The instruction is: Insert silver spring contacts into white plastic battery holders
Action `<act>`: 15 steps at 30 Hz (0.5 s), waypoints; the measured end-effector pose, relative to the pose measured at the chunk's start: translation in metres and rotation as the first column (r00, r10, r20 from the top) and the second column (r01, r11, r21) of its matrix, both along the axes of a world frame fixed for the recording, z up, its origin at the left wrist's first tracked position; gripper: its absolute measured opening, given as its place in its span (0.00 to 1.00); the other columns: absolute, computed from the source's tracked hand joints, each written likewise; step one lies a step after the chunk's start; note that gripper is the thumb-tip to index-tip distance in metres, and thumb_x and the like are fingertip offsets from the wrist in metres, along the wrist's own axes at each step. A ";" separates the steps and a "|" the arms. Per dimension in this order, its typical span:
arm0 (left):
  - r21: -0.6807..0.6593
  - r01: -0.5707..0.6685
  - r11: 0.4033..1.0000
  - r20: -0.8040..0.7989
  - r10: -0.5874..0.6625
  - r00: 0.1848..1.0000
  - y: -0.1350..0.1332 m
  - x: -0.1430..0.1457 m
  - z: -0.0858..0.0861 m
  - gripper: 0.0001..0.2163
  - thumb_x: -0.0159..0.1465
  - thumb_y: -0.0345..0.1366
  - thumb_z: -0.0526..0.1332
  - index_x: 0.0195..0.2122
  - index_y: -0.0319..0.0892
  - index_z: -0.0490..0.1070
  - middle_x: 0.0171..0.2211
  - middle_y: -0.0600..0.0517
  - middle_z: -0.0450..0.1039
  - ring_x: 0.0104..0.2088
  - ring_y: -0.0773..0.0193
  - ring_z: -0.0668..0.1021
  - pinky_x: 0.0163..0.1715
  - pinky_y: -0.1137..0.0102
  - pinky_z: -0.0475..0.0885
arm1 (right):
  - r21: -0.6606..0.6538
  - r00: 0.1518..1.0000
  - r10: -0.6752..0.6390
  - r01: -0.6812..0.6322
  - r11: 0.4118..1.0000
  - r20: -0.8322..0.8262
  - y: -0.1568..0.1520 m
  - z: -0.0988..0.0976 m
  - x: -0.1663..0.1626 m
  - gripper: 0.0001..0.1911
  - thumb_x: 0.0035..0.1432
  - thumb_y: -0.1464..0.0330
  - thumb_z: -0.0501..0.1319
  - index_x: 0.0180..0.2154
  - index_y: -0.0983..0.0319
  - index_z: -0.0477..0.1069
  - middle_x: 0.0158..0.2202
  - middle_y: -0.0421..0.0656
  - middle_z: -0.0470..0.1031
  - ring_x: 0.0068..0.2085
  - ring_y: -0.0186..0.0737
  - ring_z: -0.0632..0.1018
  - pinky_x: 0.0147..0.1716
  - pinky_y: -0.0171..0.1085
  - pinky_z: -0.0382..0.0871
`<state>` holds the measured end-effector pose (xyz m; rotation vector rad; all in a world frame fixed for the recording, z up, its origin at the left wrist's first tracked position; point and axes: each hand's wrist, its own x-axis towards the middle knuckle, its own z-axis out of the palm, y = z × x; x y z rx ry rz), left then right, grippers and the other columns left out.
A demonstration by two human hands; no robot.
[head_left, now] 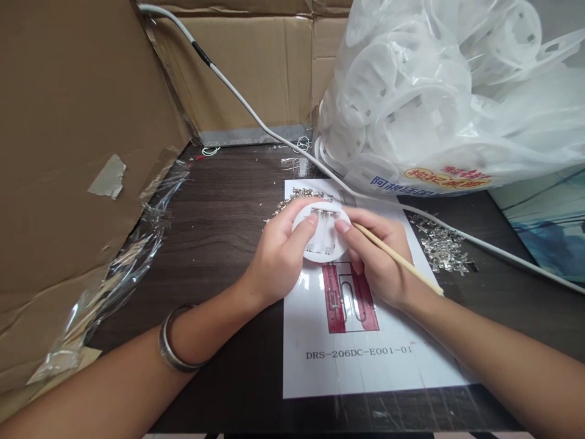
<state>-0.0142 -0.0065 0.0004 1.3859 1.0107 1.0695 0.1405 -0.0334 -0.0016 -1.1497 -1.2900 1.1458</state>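
Observation:
A round white plastic battery holder [325,235] with metal contacts in its slots is held up over the printed sheet. My left hand [282,256] grips its left side, thumb on the face and fingers behind. My right hand [381,256] pinches the right edge with the thumb and also holds a thin wooden stick [397,257], which points back along the wrist. Past my left fingers lies a pile of small metal contacts [299,196]. Another heap of metal pieces [445,244] lies right of my right hand. The fingers behind the holder are partly hidden.
A plastic bag [411,110] full of white plastic parts stands at the back right. A white cable [256,116] crosses the dark table [219,201]. Cardboard walls [247,73] enclose the left and back. The printed sheet [320,378] lies under my hands.

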 end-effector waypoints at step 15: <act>-0.084 0.083 0.993 0.188 -0.066 0.980 -0.001 0.000 0.006 0.14 0.64 0.46 0.61 0.40 0.39 0.74 0.31 0.51 0.75 0.29 0.68 0.74 0.28 0.73 0.69 | -0.011 0.999 0.029 -0.028 1.000 0.017 0.004 -0.002 0.002 0.12 0.62 0.60 0.65 0.31 0.61 0.80 0.15 0.33 0.59 0.20 0.31 0.61 0.23 0.35 0.57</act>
